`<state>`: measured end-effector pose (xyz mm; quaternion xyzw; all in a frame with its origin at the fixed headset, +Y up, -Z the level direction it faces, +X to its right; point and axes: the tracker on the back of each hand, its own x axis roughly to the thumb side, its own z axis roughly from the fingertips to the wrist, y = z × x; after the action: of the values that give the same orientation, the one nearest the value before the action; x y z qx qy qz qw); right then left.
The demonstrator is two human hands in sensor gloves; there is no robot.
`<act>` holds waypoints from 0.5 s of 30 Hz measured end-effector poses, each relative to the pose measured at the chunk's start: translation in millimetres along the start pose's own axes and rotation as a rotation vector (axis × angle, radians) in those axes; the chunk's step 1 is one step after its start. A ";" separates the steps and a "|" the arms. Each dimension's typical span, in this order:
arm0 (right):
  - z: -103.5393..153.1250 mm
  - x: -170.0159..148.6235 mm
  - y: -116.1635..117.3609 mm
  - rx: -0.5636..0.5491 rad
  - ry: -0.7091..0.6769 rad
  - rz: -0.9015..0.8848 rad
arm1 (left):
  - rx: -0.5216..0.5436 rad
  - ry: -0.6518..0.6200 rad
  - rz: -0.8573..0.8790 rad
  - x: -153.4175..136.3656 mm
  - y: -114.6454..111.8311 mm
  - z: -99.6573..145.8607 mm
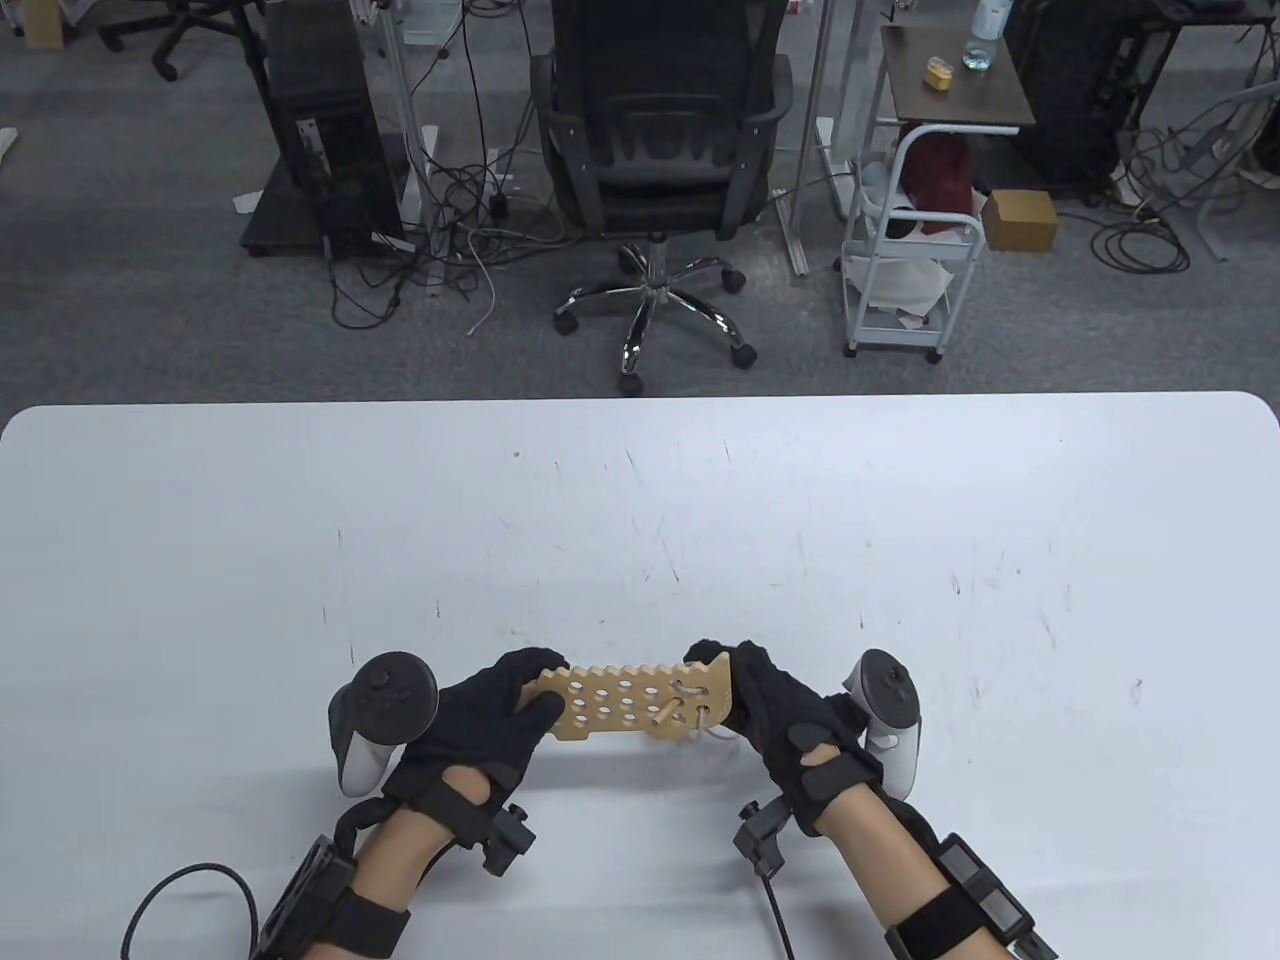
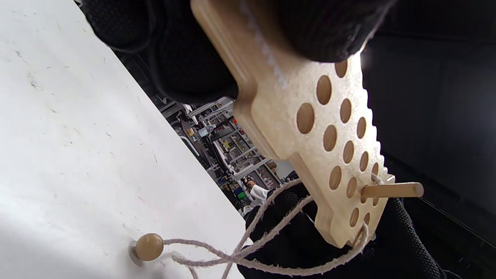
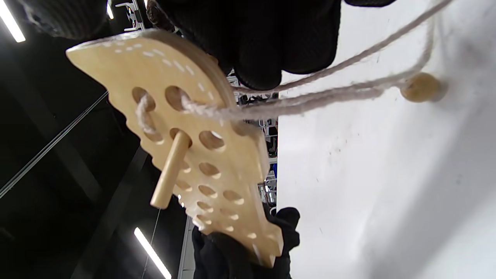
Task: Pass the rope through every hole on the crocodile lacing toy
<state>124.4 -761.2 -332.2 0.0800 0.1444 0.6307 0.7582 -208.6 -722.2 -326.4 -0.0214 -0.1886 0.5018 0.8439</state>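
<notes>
White table fills lower half of table view; black office chair upper centre, white cart upper right. Wooden crocodile lacing board sits bottom centre, held just above table btwn both hands. Left hand grips board's left end, thumb curled over top. Right hand grips right end, fingers wrapped round edge. Rope passes thru holes near right end, w/ slack loops trailing down to table. Wooden peg sticks out of one hole. Round wooden bead at rope's end rests on table
</notes>
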 end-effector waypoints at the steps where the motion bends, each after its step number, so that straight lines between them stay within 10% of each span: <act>1: 0.0 0.2 1.1 0.011 -0.004 -0.003 | 0.002 0.002 0.000 0.1 0.1 0.1; 15: 0.5 2.4 12.6 0.111 -0.024 0.034 | 0.028 0.006 -0.030 0.1 2.0 0.8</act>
<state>113.1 -756.4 -328.2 0.1318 0.1687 0.6334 0.7436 -210.5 -721.3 -326.1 -0.0083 -0.1794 0.4918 0.8520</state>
